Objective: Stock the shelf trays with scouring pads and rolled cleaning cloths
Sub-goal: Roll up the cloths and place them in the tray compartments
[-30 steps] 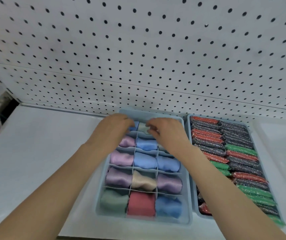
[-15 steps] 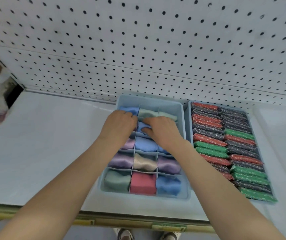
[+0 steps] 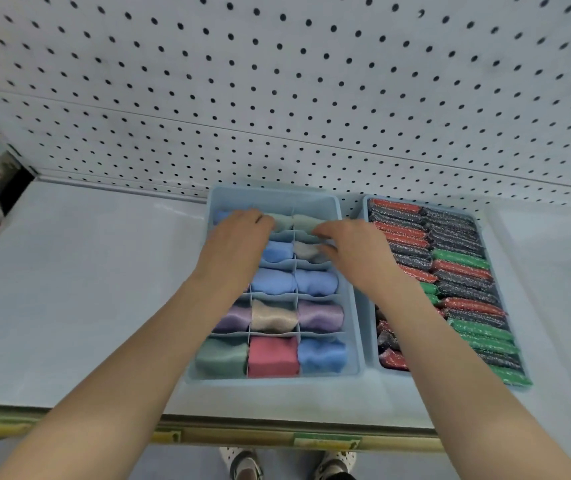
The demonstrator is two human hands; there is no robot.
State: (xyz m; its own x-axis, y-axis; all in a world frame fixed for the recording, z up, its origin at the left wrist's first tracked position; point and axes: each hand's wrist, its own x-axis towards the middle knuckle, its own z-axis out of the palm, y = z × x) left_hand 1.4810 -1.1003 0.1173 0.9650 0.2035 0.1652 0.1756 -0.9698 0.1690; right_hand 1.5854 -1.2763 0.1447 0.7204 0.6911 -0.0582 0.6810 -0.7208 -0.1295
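Pale green rolled cloth [image 3: 289, 221] lies in the back row of the light-blue divided tray [image 3: 352, 299], near the white shelf's [image 3: 87, 289] back edge. Left hand [image 3: 239, 237] and right hand [image 3: 350, 249] meet on it; whether they are pinching or just pressing, I cannot tell. Visible compartments look filled, and glittery scouring pads [image 3: 460, 261] pack the neighbouring blue tray [image 3: 368, 344].

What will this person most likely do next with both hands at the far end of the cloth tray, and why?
Probably press the pale green cloths down into their back-row cells. The left hand and right hand both lie on that row of the divided tray, and those rolls look less neatly seated than the ones in the front rows.
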